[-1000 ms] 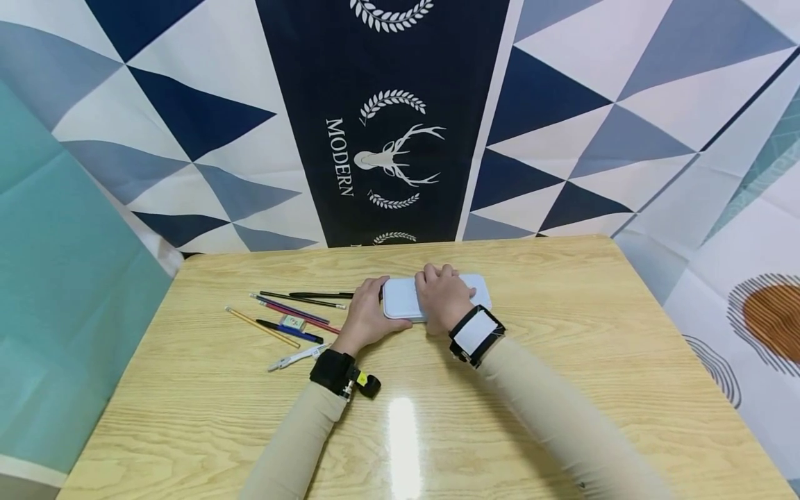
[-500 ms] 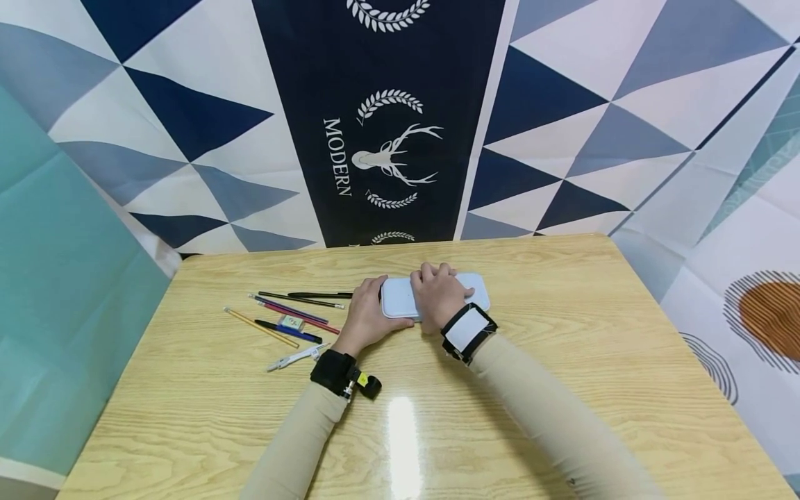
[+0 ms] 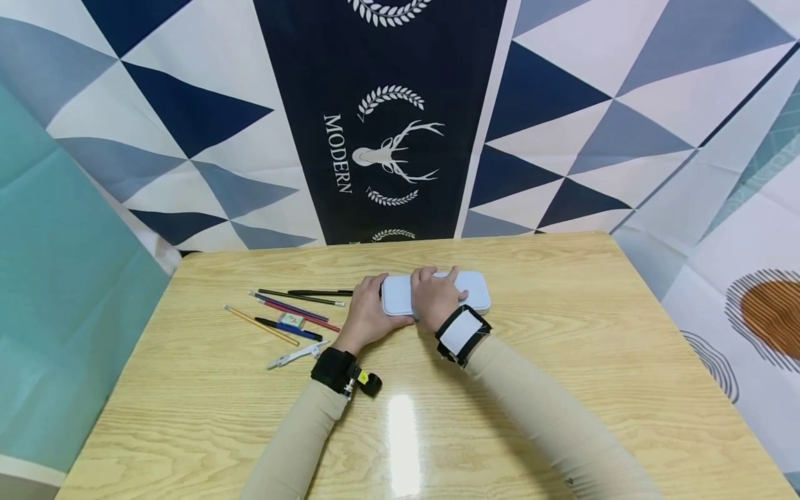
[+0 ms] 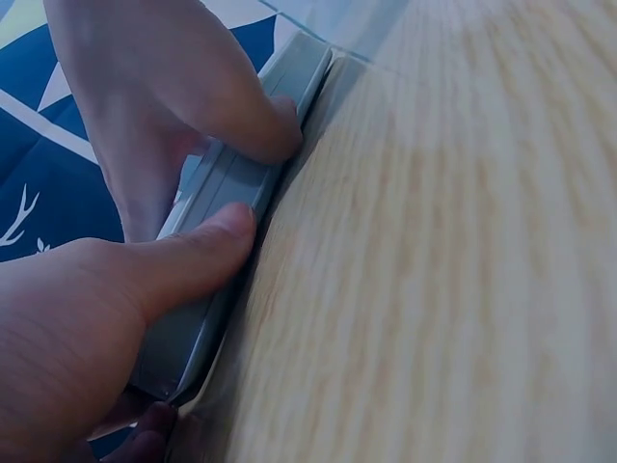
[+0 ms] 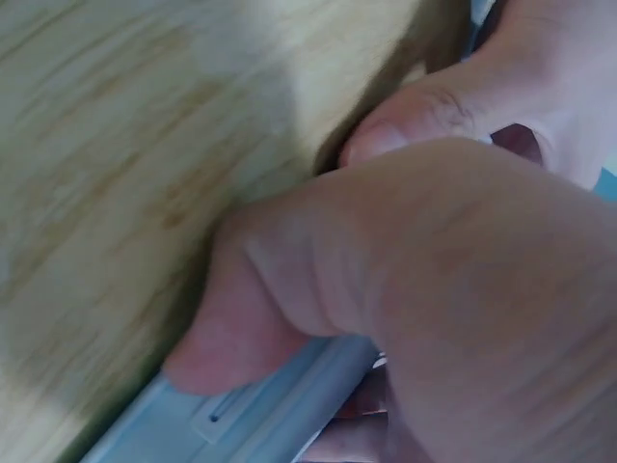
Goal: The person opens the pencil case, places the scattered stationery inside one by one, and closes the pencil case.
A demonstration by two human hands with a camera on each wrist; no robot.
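A pale blue pencil case (image 3: 397,295) with rounded corners lies lengthwise on the table near its back edge. My left hand (image 3: 365,316) grips its left end, and in the left wrist view the left thumb (image 4: 198,258) presses along the near side wall. Across the middle of the lid reaches my right hand (image 3: 432,298), fingers toward the far side. The right wrist view shows the right thumb (image 5: 241,338) bent against the near side of the case (image 5: 255,415), by a small slot. The far-side fingertips are mostly hidden.
Left of the case lie several pencils (image 3: 262,326), black pens (image 3: 320,293), a blue pen (image 3: 296,330), an eraser (image 3: 292,320) and a metal compass (image 3: 296,355). A patterned cloth (image 3: 394,167) hangs behind the wooden table (image 3: 550,305).
My right hand has shifted slightly left over the lid, and its fingers have spread apart. My left hand and the case stay about where they were.
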